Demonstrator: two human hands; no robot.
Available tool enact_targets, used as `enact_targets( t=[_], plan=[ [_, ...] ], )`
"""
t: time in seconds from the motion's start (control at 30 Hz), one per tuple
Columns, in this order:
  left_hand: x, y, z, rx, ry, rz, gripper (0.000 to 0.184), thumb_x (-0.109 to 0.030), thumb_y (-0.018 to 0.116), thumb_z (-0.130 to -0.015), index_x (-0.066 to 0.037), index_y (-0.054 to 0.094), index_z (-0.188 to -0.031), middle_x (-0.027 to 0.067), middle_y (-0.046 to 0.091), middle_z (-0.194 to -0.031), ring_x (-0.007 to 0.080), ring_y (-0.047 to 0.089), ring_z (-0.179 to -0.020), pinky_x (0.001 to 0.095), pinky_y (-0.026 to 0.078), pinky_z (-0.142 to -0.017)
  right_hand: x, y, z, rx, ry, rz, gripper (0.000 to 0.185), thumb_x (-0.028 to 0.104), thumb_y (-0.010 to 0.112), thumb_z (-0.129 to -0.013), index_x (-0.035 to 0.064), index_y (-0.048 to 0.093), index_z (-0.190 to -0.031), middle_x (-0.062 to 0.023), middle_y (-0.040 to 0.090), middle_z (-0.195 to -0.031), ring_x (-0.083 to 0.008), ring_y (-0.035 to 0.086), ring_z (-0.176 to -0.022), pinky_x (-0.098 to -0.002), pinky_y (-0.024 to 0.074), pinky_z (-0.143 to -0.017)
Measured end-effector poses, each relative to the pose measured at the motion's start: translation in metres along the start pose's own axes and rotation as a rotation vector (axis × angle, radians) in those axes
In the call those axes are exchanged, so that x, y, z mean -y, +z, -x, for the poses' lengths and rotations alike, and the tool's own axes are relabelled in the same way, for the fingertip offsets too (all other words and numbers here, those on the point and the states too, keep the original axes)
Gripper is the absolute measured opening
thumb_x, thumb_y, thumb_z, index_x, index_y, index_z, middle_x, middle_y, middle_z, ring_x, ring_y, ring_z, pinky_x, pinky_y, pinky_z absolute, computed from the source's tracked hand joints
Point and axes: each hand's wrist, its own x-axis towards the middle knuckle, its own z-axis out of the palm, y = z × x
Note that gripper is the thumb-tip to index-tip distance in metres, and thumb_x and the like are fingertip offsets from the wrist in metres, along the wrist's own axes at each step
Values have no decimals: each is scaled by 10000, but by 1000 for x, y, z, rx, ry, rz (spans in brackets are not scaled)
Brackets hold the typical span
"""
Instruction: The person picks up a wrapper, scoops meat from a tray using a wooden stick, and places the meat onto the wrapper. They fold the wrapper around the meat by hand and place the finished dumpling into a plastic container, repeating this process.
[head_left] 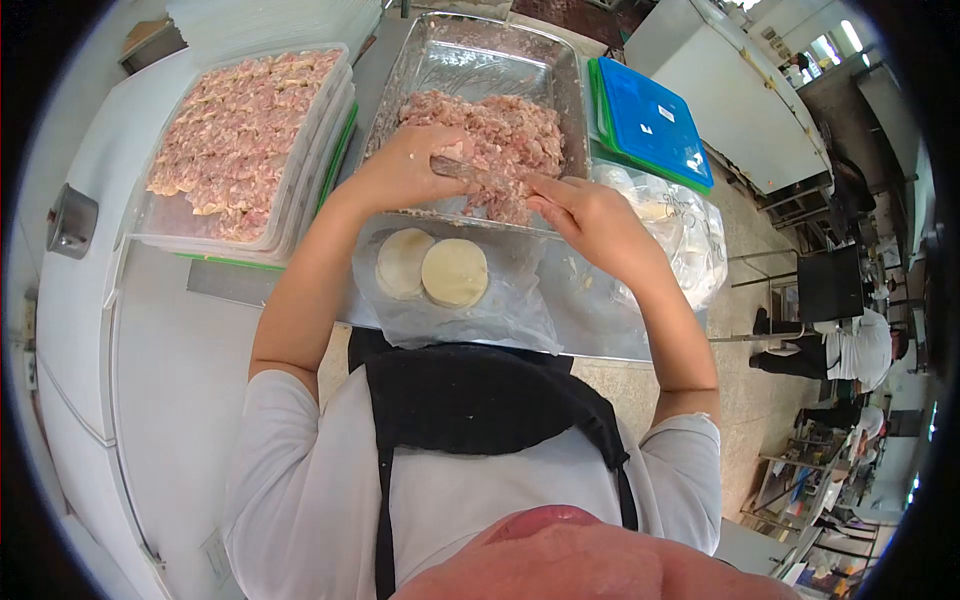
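Observation:
My left hand (412, 168) is curled over the near left side of a clear tray (397, 95) of ground meat (500, 130). Whatever lies in its fingers is mostly hidden. My right hand (592, 215) pinches a flat, meat-smeared spatula (470, 174), which reaches across the tray to the fingers of my left hand. Just below the tray, two stacks of round dough wrappers (455, 273) lie side by side on a plastic sheet (500, 318).
On the left, stacked clear containers (335, 130) hold rows of filled meat pieces (240, 125). A metal pot (72, 220) stands farther left. Blue and green lids (650, 115) and a plastic bag of pale items (685, 240) lie right. A person (860, 350) is in the background.

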Motion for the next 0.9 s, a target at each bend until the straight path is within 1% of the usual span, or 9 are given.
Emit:
enact_targets(
  t=[0.1,0.17,0.27,0.33,0.43,0.53,0.67,0.73,0.9],
  plan=[
    [-2,0,-1,66,-47,37,365,-264,795,-737,6,619,-908,120,668,-922,184,604,-862,310,484,-797,-4,-20,2,-42,-5,5,251,229,616,-897,94,672,-1101,-139,673,-874,-361,639,-802,-422,513,-683],
    [7,4,-1,72,-90,132,365,-271,796,-734,4,621,-899,132,678,-960,203,619,-888,310,487,-805,5,-46,5,-10,79,-28,268,213,619,-903,77,657,-1131,-142,676,-902,-342,640,-798,-394,509,-703],
    [22,8,-3,-63,30,3,417,-295,792,-740,13,640,-978,140,674,-1037,242,629,-951,326,482,-859,15,-38,5,-64,107,-75,277,196,624,-910,59,649,-1149,-144,679,-930,-312,645,-799,-359,504,-722],
    [5,4,-5,-1,-88,-30,590,-354,799,-733,25,610,-1143,166,637,-1166,264,607,-1065,353,459,-936,11,-24,4,-152,48,-93,267,195,624,-911,57,655,-1138,-143,680,-930,-301,649,-805,-351,503,-720],
    [-14,-5,-2,85,-187,-120,758,-378,812,-716,38,526,-1281,185,584,-1270,279,565,-1173,370,421,-1006,0,-20,-3,-59,51,60,250,251,612,-910,70,678,-1069,-146,672,-883,-344,637,-797,-394,506,-685],
    [4,-4,11,19,-61,57,801,-359,839,-684,15,505,-1309,192,550,-1321,282,527,-1234,374,414,-1021,-6,-51,1,-34,139,-148,257,242,623,-901,56,679,-1071,-170,676,-898,-319,654,-812,-378,514,-714],
    [2,-13,14,-76,208,142,737,-323,846,-684,1,546,-1274,173,599,-1249,264,567,-1166,361,427,-989,4,-65,0,-20,199,-224,283,180,611,-931,-14,644,-1135,-138,696,-1029,-203,656,-886,-314,498,-803],
    [6,-17,15,28,93,77,659,-301,843,-690,-9,590,-1224,141,651,-1137,230,602,-1076,335,435,-953,4,-40,-2,58,36,-195,306,186,611,-930,-20,632,-1154,-162,687,-1035,-256,660,-893,-330,499,-821],
    [34,-5,11,33,108,124,574,-275,831,-703,3,621,-1159,132,673,-1018,197,610,-955,325,445,-895,4,-20,-21,98,-33,-225,301,205,613,-923,5,638,-1146,-185,673,-990,-344,644,-878,-355,507,-798]
  ],
)
